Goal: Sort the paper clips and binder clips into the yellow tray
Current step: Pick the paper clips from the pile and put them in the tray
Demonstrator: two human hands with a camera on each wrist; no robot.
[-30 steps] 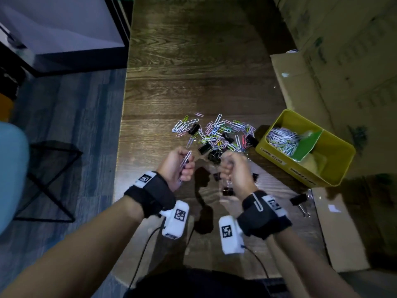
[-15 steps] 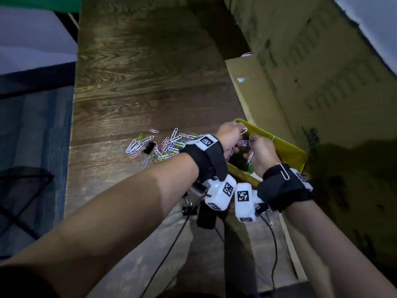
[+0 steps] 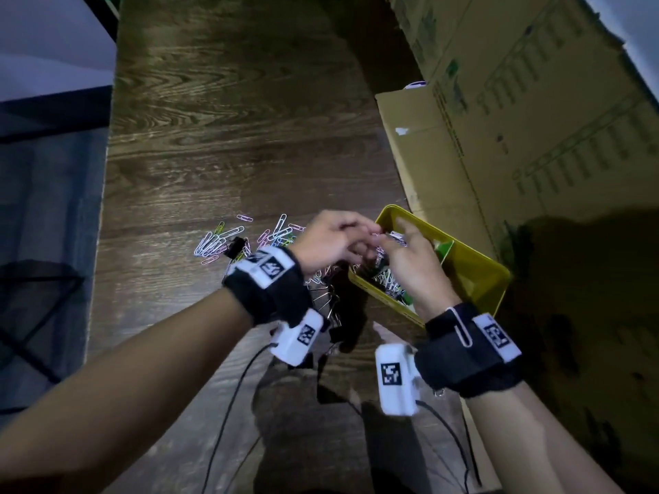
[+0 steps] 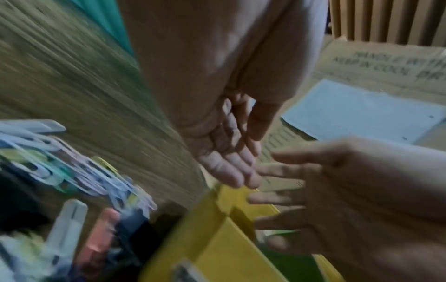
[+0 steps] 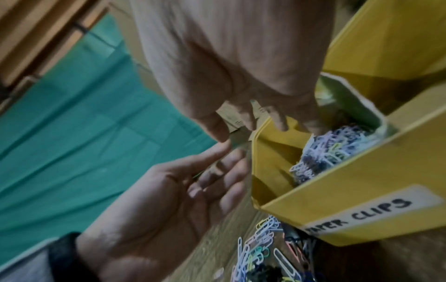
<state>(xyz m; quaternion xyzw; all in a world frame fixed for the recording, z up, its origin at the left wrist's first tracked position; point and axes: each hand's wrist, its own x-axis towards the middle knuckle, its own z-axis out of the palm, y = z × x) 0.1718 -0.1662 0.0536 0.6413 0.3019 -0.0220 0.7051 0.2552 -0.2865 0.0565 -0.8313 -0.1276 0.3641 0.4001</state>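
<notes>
The left hand (image 3: pixel 330 240) reaches rightward to the near-left corner of the yellow tray (image 3: pixel 474 279), palm turned up in the right wrist view, its fingers (image 5: pixel 224 167) loosely extended and slightly spread, gripping nothing that shows. The right hand (image 3: pixel 413 265) hangs over the same end of the tray, fingers (image 5: pixel 280 122) pointing down into the compartment and relaxed rather than clenched; no clip is plainly pinched between them, though blur hides small details. The fingertips of the two hands nearly meet above the tray's left rim. Both forearms come in from the near edge of the wooden table (image 3: pixel 231 119), each wrist wrapped in a black strap with a white marker block.

Inside the tray's left compartment lies a heap of paper clips (image 5: pixel 333 150), under a white label reading "PAPER CLIPS" (image 5: pixel 376 211) on the near wall. A green divider (image 3: pixel 444 249) stands in the middle of the tray. On the table just left of the tray lies a scatter of coloured paper clips (image 3: pixel 221 240) mixed with black binder clips (image 3: pixel 237 244). Cardboard boxes (image 3: pixel 517 119) stand to the right, behind the tray.
</notes>
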